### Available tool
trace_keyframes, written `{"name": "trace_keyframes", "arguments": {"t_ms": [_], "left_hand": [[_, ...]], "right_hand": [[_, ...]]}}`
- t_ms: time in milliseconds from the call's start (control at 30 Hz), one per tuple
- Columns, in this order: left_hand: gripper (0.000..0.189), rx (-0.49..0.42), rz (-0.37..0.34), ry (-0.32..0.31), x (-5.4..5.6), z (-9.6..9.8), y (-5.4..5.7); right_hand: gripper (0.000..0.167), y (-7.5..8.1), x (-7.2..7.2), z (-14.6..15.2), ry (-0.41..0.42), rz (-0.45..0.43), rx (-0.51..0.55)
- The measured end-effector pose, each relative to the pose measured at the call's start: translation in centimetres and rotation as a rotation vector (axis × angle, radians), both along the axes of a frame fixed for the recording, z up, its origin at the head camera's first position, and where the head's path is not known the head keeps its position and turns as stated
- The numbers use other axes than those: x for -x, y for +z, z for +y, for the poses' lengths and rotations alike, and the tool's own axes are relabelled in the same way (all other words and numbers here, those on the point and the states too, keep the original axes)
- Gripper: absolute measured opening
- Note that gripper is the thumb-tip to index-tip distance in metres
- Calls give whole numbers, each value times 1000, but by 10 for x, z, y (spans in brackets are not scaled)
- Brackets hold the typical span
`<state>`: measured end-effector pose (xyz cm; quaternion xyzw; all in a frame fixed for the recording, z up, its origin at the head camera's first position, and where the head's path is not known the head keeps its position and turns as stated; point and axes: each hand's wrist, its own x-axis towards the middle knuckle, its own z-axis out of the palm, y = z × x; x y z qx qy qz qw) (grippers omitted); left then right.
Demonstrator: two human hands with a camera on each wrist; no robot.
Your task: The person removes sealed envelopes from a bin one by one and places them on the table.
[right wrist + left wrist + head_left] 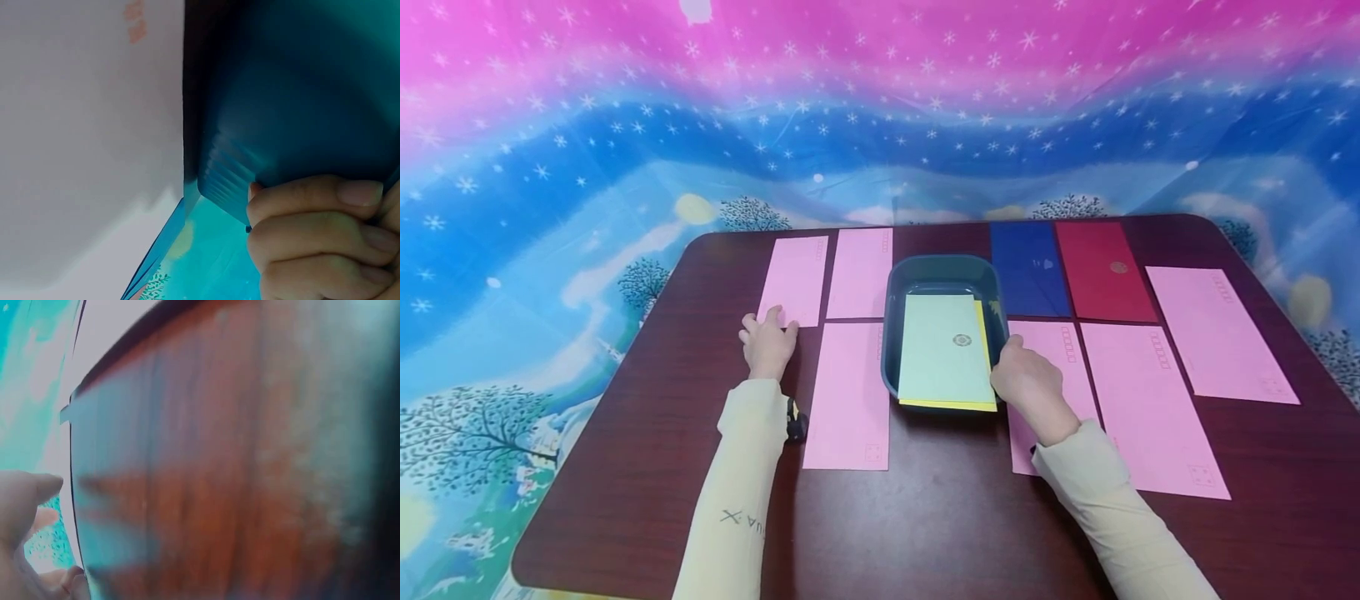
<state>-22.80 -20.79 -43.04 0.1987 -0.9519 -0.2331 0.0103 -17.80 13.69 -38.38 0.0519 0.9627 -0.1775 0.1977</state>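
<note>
A dark blue-grey plastic basin point(943, 268) is gripped at its right side by my right hand point(1032, 385). In the right wrist view the curled fingers point(312, 234) are beside the basin's outer wall point(294, 137). Inside the basin lies a pale green envelope point(943, 346) with a round emblem, on top of a yellow envelope point(947, 406). Over on the left, my left hand point(769, 343) has its fingers spread at the lower edge of a pink envelope point(797, 271). Whether those fingertips touch the paper is hard to tell. Most of the left wrist view is blurred.
Several more pink envelopes point(850, 396) lie on the dark brown table point(895, 533), on both sides of the basin. A blue envelope point(1028, 271) and a red envelope point(1105, 271) lie at the back right. A printed cloth point(880, 125) hangs behind the table.
</note>
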Motion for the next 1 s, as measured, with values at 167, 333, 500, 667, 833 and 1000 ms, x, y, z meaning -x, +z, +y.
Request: {"name": "trace_keyframes", "arguments": {"t_ms": [167,333,500,667,833,1000], "left_hand": [[39,92,40,-50,0,4,2],[43,108,-34,-108,2,5,2],[46,108,-78,-142,4,4,-2],[47,116,-110,-164,5,2,-3],[49,117,-139,-175,5,0,-3],[48,116,-148,-182,5,1,-1]], "right_hand": [[58,2,0,1,-7,12,13],[59,1,0,1,-8,9,10],[61,1,0,1,-4,7,-1],[63,0,1,0,-7,-10,-8],[62,0,1,-1,-9,-11,-4],[61,0,0,-1,-10,0,-1]]}}
